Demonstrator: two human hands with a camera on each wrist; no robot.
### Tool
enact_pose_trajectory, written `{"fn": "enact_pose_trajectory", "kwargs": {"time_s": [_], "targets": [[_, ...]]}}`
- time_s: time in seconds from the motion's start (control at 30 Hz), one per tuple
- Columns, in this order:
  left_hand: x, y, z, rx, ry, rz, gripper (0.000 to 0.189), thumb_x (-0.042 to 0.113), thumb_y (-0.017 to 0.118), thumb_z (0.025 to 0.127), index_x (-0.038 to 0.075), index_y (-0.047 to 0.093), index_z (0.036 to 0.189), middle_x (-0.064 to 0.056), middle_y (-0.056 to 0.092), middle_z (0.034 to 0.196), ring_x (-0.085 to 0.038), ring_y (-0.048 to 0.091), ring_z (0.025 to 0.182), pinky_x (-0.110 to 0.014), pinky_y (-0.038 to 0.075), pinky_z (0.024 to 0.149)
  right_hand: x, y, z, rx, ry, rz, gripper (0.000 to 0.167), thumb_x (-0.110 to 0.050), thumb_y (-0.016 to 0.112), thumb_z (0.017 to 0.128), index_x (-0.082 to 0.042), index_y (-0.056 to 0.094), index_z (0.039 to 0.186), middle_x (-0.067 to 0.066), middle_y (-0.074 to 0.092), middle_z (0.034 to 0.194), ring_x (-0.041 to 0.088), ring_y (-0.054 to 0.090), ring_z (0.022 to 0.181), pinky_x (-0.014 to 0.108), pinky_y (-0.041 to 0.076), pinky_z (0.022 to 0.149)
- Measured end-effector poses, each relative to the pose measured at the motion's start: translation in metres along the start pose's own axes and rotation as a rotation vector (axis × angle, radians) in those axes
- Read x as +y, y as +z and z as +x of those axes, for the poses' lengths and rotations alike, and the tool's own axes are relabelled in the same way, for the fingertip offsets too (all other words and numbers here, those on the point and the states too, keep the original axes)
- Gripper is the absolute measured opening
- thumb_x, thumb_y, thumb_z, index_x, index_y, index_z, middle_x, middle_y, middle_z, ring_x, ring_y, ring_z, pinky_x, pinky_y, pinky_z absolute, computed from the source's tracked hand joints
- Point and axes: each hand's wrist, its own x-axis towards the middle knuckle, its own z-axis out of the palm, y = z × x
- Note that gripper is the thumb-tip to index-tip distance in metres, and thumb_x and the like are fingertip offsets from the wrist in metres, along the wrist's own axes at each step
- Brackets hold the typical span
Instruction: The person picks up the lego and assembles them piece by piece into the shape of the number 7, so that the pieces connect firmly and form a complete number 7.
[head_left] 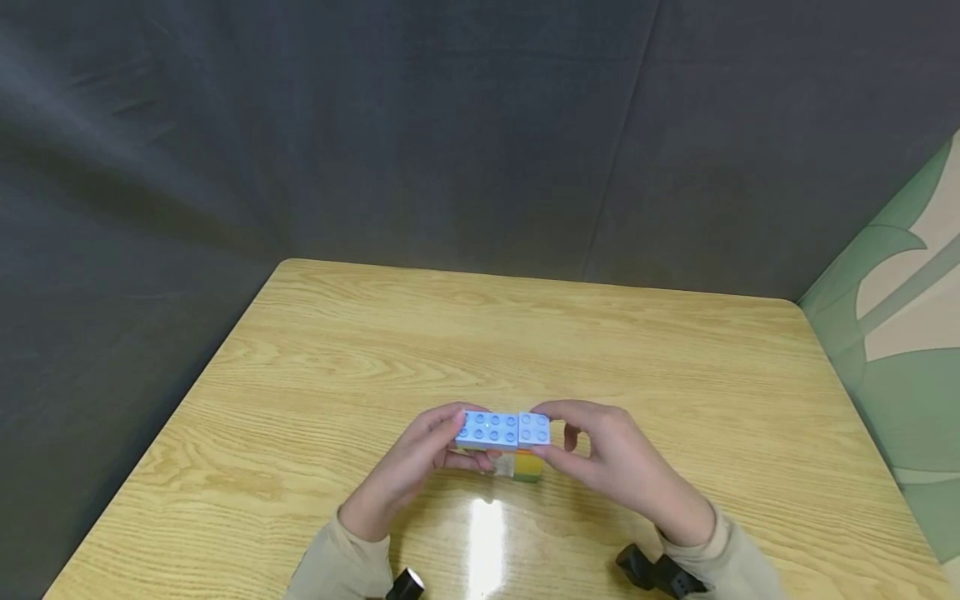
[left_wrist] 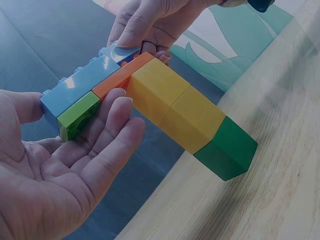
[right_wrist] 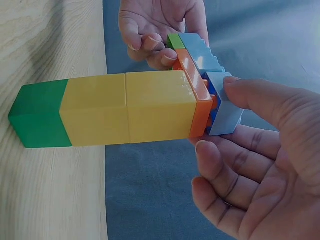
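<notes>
In the head view both hands meet at a toy building-block assembly over the table. Its long light-blue brick (head_left: 486, 430) lies on top, studs up. My left hand (head_left: 420, 450) holds that end, thumb on the blue brick and fingers beneath, around a light-green block (left_wrist: 79, 116). Below runs an orange plate (left_wrist: 111, 84), with two yellow blocks (right_wrist: 160, 106) and a dark-green block (right_wrist: 41, 115) stacked down from it. My right hand (head_left: 615, 450) pinches a small blue brick (right_wrist: 226, 107) beside the long one. It sits tilted, with a gap showing orange studs underneath.
The wooden table (head_left: 330, 350) spreads around the hands, a bright reflection near its front. A dark cloth (head_left: 465, 150) stands along the back and left, and a green patterned panel (head_left: 907, 400) along the right. Black devices (head_left: 660, 573) sit at the wrists.
</notes>
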Motion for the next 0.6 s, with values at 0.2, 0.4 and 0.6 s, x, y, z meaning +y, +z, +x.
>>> {"fn": "enact_pose_trajectory", "kwargs": {"time_s": [0.2, 0.4, 0.6], "targets": [[-0.0005, -0.0005, -0.0003, 0.000, -0.001, 0.003, 0.049, 0.024, 0.030, 0.109, -0.017, 0.047, 0.128, -0.007, 0.070, 0.103, -0.018, 0.068, 0.084, -0.044, 0.057, 0.081, 0.0002, -0.0012, -0.0004, -0.011, 0.004, -0.010, 0.026, -0.018, 0.078, 0.085, -0.020, 0.069, 0.110, -0.013, 0.068, 0.097, 0.004, 0.052, 0.067, 0.019, 0.039, 0.043], [-0.0010, -0.0010, 0.0002, -0.003, 0.001, -0.004, 0.049, 0.024, 0.031, 0.108, -0.018, 0.047, 0.128, -0.009, 0.070, 0.104, -0.019, 0.068, 0.085, -0.045, 0.057, 0.081, 0.0008, -0.0010, -0.0005, -0.015, -0.004, -0.007, 0.026, -0.017, 0.077, 0.085, -0.020, 0.070, 0.110, -0.012, 0.068, 0.098, 0.005, 0.052, 0.066, 0.018, 0.039, 0.043], [-0.0012, -0.0013, 0.0000, -0.007, 0.010, -0.004, 0.048, 0.022, 0.030, 0.109, -0.018, 0.047, 0.127, -0.007, 0.070, 0.103, -0.018, 0.068, 0.085, -0.044, 0.057, 0.081, -0.0001, -0.0002, -0.0001, -0.011, -0.012, -0.043, 0.026, -0.017, 0.078, 0.084, -0.019, 0.070, 0.109, -0.012, 0.068, 0.097, 0.004, 0.052, 0.065, 0.019, 0.041, 0.046]]}}
